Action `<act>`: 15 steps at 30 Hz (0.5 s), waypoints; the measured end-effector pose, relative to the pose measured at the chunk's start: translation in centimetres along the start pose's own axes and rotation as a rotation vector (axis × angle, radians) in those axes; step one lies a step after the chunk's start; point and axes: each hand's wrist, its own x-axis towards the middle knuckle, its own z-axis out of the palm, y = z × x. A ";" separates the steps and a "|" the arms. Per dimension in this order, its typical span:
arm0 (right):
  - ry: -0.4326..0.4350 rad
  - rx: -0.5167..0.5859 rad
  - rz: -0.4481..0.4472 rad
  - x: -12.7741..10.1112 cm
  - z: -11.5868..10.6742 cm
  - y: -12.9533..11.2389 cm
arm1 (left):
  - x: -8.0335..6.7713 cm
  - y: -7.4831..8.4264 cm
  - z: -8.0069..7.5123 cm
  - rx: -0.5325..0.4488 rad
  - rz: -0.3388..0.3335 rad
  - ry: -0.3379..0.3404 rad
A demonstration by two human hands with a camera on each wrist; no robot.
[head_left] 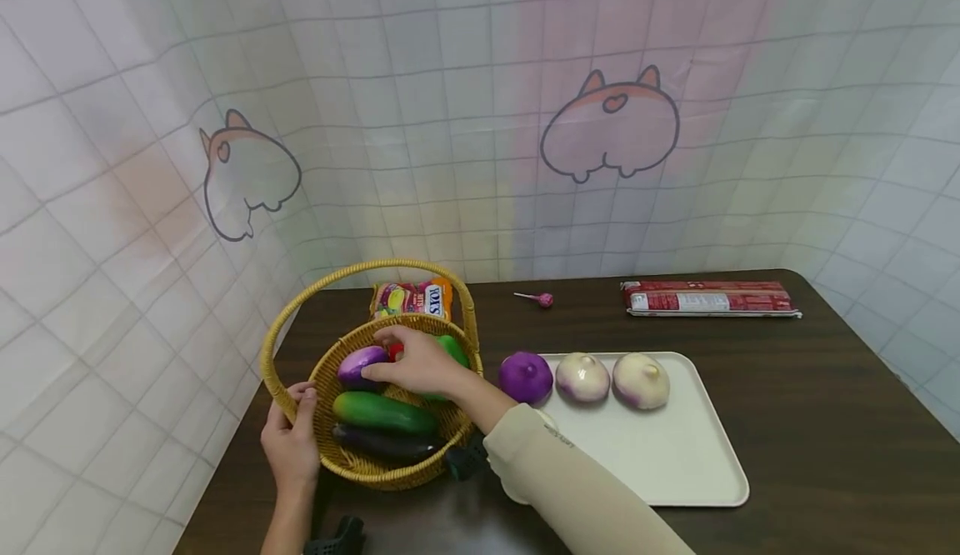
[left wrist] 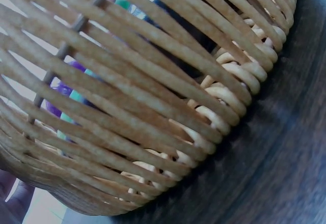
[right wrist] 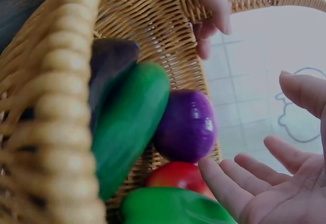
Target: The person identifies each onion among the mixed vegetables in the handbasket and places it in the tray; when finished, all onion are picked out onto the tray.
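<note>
Setting: a staged tabletop set, closer to a demonstration corner or studio than to a lived-in kitchen.

Evidence:
- Backdrop (head_left: 480, 122): a soft sheet printed with a pale tile grid and cartoon animal outlines, curving around the table on the left, back and right in place of solid walls.
- Table (head_left: 825, 422): dark wood-grain top, set against the backdrop.
- Basket (head_left: 360, 463): woven wicker with a hoop handle, holding glossy, toy-like vegetables.
- Tray (head_left: 675, 455): plain cream plastic, with three onions lined up along its far edge.
- Groceries at the back edge: a snack bag (head_left: 412, 297), a lollipop (head_left: 542, 299) and a long red packet (head_left: 708, 298).
</note>
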 end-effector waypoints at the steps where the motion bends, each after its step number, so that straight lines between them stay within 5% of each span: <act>1: 0.006 0.003 0.004 0.2 0.0 0.1 | 0.0 0.0 0.2 -0.001 0.003 -0.002; 6: 0.044 -0.037 0.032 1.0 0.6 0.1 | 0.1 -0.3 0.4 -0.003 0.017 -0.009; 15: 0.080 -0.038 0.102 2.6 2.0 0.2 | 0.9 -3.8 0.0 0.003 0.014 0.013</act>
